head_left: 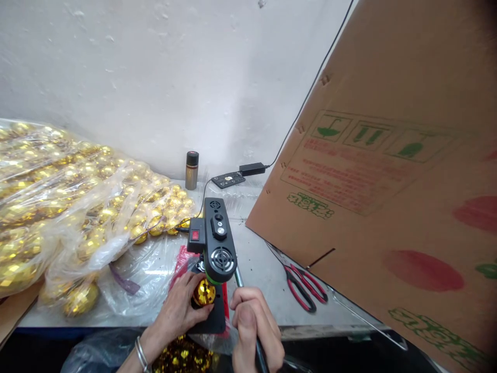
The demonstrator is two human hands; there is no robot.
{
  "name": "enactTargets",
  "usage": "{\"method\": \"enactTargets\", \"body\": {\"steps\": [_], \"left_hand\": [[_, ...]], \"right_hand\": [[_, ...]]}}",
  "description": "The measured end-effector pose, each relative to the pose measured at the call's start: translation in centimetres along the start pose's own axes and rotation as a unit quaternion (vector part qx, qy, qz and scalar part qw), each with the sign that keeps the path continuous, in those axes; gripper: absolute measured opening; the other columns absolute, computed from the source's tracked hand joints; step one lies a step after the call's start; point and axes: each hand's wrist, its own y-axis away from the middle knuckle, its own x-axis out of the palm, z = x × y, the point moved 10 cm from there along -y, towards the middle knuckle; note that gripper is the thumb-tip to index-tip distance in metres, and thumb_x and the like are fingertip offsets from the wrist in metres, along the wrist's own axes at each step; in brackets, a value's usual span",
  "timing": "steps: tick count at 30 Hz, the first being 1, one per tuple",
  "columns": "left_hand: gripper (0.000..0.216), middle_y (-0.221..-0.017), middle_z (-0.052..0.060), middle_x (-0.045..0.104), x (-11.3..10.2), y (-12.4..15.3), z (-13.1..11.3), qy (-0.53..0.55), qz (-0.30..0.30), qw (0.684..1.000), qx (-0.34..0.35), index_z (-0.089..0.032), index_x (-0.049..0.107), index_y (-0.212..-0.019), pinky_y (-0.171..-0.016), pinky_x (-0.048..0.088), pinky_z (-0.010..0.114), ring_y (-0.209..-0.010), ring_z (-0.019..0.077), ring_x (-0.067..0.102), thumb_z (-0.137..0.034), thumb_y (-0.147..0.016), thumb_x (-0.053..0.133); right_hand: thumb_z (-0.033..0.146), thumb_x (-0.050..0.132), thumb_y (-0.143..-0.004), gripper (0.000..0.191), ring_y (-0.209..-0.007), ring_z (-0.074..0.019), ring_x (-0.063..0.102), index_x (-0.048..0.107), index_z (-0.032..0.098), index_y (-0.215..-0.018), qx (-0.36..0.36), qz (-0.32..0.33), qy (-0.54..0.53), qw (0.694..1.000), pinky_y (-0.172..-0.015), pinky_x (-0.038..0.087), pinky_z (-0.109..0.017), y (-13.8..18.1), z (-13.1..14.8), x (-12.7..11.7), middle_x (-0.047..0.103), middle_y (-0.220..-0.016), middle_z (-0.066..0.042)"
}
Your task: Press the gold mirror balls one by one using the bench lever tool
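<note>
My left hand [176,311] holds a gold faceted ball [204,292] under the head of a small black machine [215,241], fingers curled round the ball. The machine has a red switch, a vent grille and a black base plate [215,318]. My right hand [254,329] is closed in a fist round the machine's lever handle [237,277], just right of the ball. A bracelet is on my left wrist.
Clear plastic bags full of gold balls [66,197] fill the left of the table. Red-handled scissors [305,287] lie to the right, by a big tilted cardboard box [388,171]. A small metal bottle [191,170] and a power adapter [252,168] stand at the wall. More gold balls [182,357] sit below the table's edge.
</note>
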Motion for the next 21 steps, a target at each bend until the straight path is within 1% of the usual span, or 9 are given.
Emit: {"method": "enactTargets", "body": {"steps": [2,6,10,13,16,18,21], "left_hand": [[0.055,-0.126,0.011,0.074,0.6,0.0,0.6,0.003,-0.004,1.0,0.002,-0.024,0.068,-0.13,-0.103,0.054,0.054,-0.116,0.0357,0.067,-0.025,-0.076,0.079],[0.058,-0.131,0.012,0.072,1.7,0.3,2.0,0.013,-0.016,1.0,0.001,-0.023,0.068,-0.131,-0.106,0.05,0.057,-0.12,0.0373,0.065,-0.025,-0.074,0.08],[0.057,-0.133,0.012,0.071,2.2,0.5,2.6,0.012,-0.011,1.0,-0.005,-0.024,0.068,-0.132,-0.108,0.049,0.056,-0.124,0.038,0.063,-0.027,-0.076,0.08],[0.059,-0.135,0.013,0.07,2.4,0.4,2.5,0.012,0.005,1.0,-0.011,-0.024,0.067,-0.134,-0.109,0.048,0.056,-0.125,0.0381,0.062,-0.025,-0.077,0.079],[0.058,-0.136,0.014,0.069,2.5,0.3,2.5,0.008,0.008,1.0,-0.012,-0.023,0.067,-0.135,-0.108,0.047,0.057,-0.125,0.0389,0.061,-0.025,-0.078,0.078],[0.057,-0.136,0.014,0.069,2.5,0.4,2.5,0.005,-0.002,1.0,-0.006,-0.024,0.066,-0.135,-0.107,0.047,0.056,-0.125,0.0387,0.061,-0.026,-0.079,0.078],[0.056,-0.133,0.013,0.07,2.5,0.5,2.5,0.004,-0.014,1.0,0.003,-0.024,0.066,-0.134,-0.104,0.049,0.053,-0.122,0.0377,0.063,-0.026,-0.079,0.079]], "right_hand": [[0.01,0.043,-0.106,0.034,-0.064,-0.0112,0.051,0.049,0.022,-0.075,-0.003,-0.01,0.0,1.0,-0.062,0.039,-0.026,0.1,0.1,-0.1,0.053,-0.075,0.003],[0.012,0.043,-0.106,0.035,-0.064,-0.0117,0.052,0.049,0.022,-0.073,-0.009,-0.027,0.03,0.999,-0.063,0.038,-0.027,0.7,-0.1,-0.3,0.054,-0.073,0.003],[0.021,0.042,-0.11,0.038,-0.066,-0.0116,0.051,0.048,0.022,-0.072,0.0,-0.041,0.052,0.998,-0.067,0.039,-0.027,1.7,-0.9,-0.3,0.055,-0.075,0.003],[0.028,0.039,-0.113,0.041,-0.067,-0.0118,0.05,0.046,0.022,-0.072,-0.01,-0.065,0.046,0.997,-0.075,0.043,-0.028,2.2,-1.3,-0.3,0.054,-0.073,0.004],[0.027,0.038,-0.113,0.042,-0.066,-0.0112,0.051,0.047,0.022,-0.072,-0.021,-0.079,0.052,0.995,-0.083,0.047,-0.03,2.5,-1.7,-0.4,0.054,-0.072,0.005],[0.025,0.038,-0.112,0.042,-0.065,-0.011,0.052,0.048,0.022,-0.072,-0.029,-0.077,0.054,0.995,-0.083,0.048,-0.03,2.6,-2.1,-0.5,0.055,-0.071,0.005],[0.024,0.037,-0.112,0.043,-0.063,-0.0107,0.053,0.048,0.022,-0.07,-0.064,-0.068,0.056,0.994,-0.076,0.049,-0.028,2.8,-2.3,-0.6,0.054,-0.069,0.005]]}}
